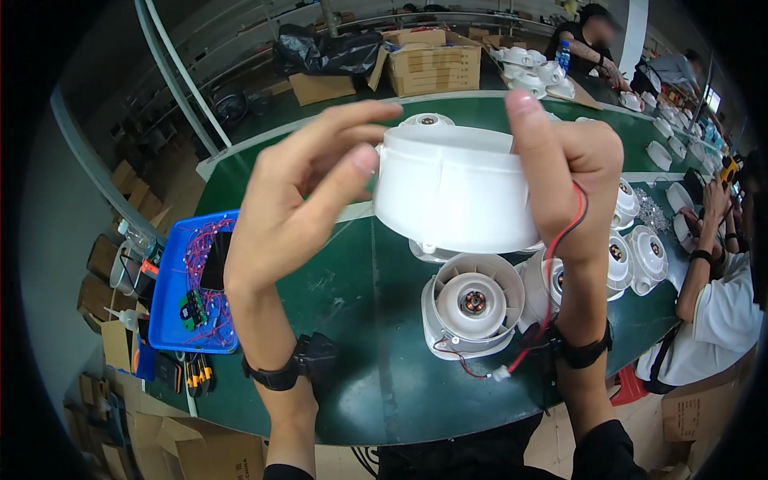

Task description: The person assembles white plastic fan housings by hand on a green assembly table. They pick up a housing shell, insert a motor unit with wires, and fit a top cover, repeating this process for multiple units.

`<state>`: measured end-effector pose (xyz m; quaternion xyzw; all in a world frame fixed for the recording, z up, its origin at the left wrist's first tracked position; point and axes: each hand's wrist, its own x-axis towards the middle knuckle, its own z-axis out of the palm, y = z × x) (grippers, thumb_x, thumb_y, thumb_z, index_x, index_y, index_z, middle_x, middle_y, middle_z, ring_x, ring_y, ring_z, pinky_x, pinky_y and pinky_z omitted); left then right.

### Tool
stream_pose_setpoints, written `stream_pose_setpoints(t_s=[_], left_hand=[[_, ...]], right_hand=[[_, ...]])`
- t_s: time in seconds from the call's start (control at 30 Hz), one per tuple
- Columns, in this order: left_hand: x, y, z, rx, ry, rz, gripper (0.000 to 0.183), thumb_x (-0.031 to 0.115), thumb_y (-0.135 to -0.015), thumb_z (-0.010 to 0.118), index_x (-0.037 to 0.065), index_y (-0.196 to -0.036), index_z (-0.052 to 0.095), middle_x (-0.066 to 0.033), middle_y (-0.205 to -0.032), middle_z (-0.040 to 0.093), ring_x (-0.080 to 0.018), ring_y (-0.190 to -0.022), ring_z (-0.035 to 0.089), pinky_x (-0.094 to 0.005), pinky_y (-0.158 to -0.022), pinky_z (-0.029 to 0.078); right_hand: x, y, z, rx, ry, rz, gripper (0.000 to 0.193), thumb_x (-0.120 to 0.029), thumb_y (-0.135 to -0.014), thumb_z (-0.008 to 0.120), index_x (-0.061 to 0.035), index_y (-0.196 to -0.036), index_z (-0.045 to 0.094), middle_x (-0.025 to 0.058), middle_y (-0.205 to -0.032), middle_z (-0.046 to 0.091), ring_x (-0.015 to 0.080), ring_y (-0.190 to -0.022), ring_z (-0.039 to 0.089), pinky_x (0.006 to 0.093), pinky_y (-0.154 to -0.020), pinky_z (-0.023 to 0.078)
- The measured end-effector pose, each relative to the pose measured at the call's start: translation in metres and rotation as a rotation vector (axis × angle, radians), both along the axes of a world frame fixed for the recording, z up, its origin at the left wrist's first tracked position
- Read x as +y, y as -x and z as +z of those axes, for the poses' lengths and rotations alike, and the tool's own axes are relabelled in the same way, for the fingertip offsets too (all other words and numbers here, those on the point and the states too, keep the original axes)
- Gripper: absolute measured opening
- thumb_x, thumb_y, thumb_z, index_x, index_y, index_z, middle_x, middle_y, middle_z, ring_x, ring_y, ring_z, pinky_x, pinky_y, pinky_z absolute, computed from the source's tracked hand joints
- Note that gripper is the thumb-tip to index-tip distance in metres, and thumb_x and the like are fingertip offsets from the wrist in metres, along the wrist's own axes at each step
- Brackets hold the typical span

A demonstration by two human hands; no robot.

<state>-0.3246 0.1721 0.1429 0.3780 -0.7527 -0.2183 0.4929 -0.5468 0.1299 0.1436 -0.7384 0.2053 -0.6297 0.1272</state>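
A white round plastic fan housing (452,188) is held up above the table, tilted, with its open rim toward the top. My right hand (564,168) grips its right side, thumb raised along the rim. A red and black wire (552,280) runs down past my right wrist and ends in a small white connector (501,374). My left hand (304,192) is at the housing's left edge, its fingers apart and curved; contact cannot be made out. Below the housing, a white fan unit (474,304) stands on the green table (344,392), its copper-coloured motor showing.
At the left, a blue tray (172,312) holds wires, a circuit board and a dark flat object. Orange-and-black-handled tools (198,374) lie in front of it. More white fan units (640,256) sit at the right, near a co-worker's arm (700,264). Cardboard boxes (432,68) stand behind the table.
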Motion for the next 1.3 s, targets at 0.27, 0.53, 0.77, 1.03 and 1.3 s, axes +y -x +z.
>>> stream_pose_setpoints(t_s=[0.27,0.53,0.77,1.03,1.3], left_hand=[[0.005,-0.013,0.007,0.141,0.07,0.475,0.04,0.033,-0.1,0.059,-0.004,-0.089,0.068,-0.0089,-0.078,0.071,-0.0118,-0.071,0.066,-0.0219,-0.064,0.051],[-0.008,0.018,-0.01,0.464,-0.124,-0.333,0.136,0.054,-0.05,0.092,-0.006,-0.151,0.023,-0.0243,-0.141,0.047,-0.0353,-0.127,0.054,-0.0407,-0.098,0.049],[0.002,0.012,0.007,0.171,0.433,-0.064,0.143,0.034,-0.042,0.096,-0.005,-0.153,0.016,-0.023,-0.133,0.056,-0.0337,-0.124,0.057,-0.0381,-0.102,0.045],[-0.003,0.015,0.006,-0.114,0.597,0.318,0.125,0.021,-0.053,0.095,-0.001,-0.152,0.02,-0.0165,-0.138,0.049,-0.0274,-0.123,0.056,-0.0368,-0.105,0.045],[-0.006,0.016,0.001,-0.157,0.61,0.298,0.115,0.019,-0.056,0.091,0.002,-0.15,0.027,-0.016,-0.134,0.052,-0.0272,-0.122,0.057,-0.0366,-0.105,0.045]], right_hand=[[-0.006,0.002,-0.004,-0.212,0.007,0.014,0.051,-0.017,-0.098,0.061,0.0006,-0.051,0.051,-0.0041,-0.043,0.04,0.002,-0.043,0.036,0.0251,-0.04,0.024],[-0.007,0.001,-0.001,-0.045,0.343,0.21,0.049,-0.014,-0.104,0.031,0.0018,-0.065,0.057,0.0104,-0.057,0.055,0.0271,-0.064,0.058,0.0354,-0.06,0.047],[-0.023,-0.009,-0.002,-0.143,0.191,0.04,0.055,-0.034,-0.099,0.034,0.0049,-0.137,0.043,0.024,-0.135,0.054,0.031,-0.123,0.055,0.0393,-0.106,0.041],[-0.016,-0.007,-0.005,-0.005,0.008,0.12,0.066,-0.027,-0.088,0.061,-0.0007,-0.144,0.037,0.0195,-0.141,0.05,0.0306,-0.131,0.049,0.0415,-0.106,0.04],[-0.015,-0.008,-0.006,0.177,0.184,0.206,0.024,-0.014,-0.082,0.07,0.001,-0.1,0.067,0.0212,-0.136,0.052,0.0288,-0.127,0.051,0.0412,-0.106,0.038]])
